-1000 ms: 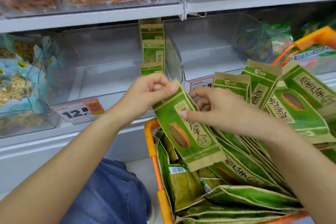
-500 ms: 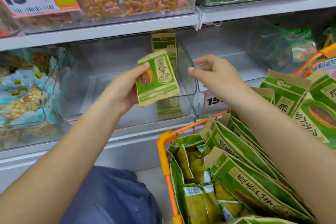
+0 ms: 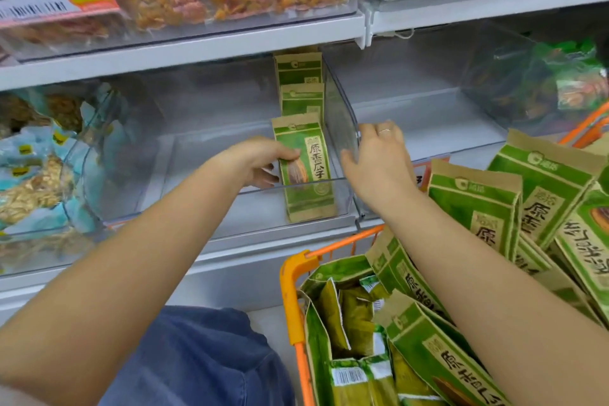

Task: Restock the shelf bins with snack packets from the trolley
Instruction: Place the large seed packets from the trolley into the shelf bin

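To the left of the left hand (image 3: 260,163), most of the clear bin (image 3: 204,171) is bare floor, open for a hand to pass. Just right of that hand an upright green packet (image 3: 304,168) stands against the bin's right wall, with two more packets (image 3: 300,86) lined up behind it, so that side is blocked. The clear divider wall (image 3: 342,128) rises between the two hands. Beyond the right hand (image 3: 379,161), the neighbouring bin (image 3: 428,115) lies open, with green bags (image 3: 573,82) only at its far right. Above both hands the upper shelf edge (image 3: 197,49) caps the opening. Below the right forearm, the orange trolley (image 3: 293,290) packed with packets (image 3: 474,208) crowds the approach.
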A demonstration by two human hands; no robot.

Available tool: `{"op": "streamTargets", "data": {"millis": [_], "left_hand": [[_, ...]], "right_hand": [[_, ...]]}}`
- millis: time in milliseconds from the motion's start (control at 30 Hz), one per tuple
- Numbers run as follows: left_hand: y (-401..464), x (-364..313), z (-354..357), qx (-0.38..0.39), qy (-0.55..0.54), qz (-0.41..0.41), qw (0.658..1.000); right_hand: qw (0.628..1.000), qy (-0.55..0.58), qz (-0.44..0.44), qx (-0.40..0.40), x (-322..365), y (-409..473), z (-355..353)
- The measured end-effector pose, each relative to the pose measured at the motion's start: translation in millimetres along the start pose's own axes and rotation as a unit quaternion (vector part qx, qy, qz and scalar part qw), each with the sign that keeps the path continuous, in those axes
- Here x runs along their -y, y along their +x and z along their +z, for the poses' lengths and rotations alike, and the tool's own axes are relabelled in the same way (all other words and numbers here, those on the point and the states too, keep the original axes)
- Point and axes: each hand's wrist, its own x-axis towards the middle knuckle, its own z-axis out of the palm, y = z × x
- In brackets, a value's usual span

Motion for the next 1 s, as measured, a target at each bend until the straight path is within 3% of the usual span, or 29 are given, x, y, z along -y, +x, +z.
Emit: {"op": "streamTargets", "data": {"millis": [100,500,633,900,1000], "left_hand": [[-2.5,-1.4,5.2,0.059,0.028,-0.004,0.998],[13.2,-10.8,2.0,-0.02,-0.054,0.029,0.998],[21.2,-18.4,2.4,0.031,-0.064,0.032,0.997],[24.5,-15.0,6.3,0.077,0.047,0.004,0.996],[22.7,-12.9,4.0,0.098,0.071,0.029,0.992]], "right_hand": [[1.0,0.006,-0.005,0.0,0.5,-1.9,0.4],[1.0,-0.001,-0.002,0.011,0.5,-2.8,-1.2],[1.0,-0.003,-0.004,0.009,0.6,-3.2,-1.4],[1.0,-0.008,-0.007,0.007,1.2,-3.5,-1.6],[1.0,-0.009,-0.008,0.006,1.9,-2.5,-1.2]]}}
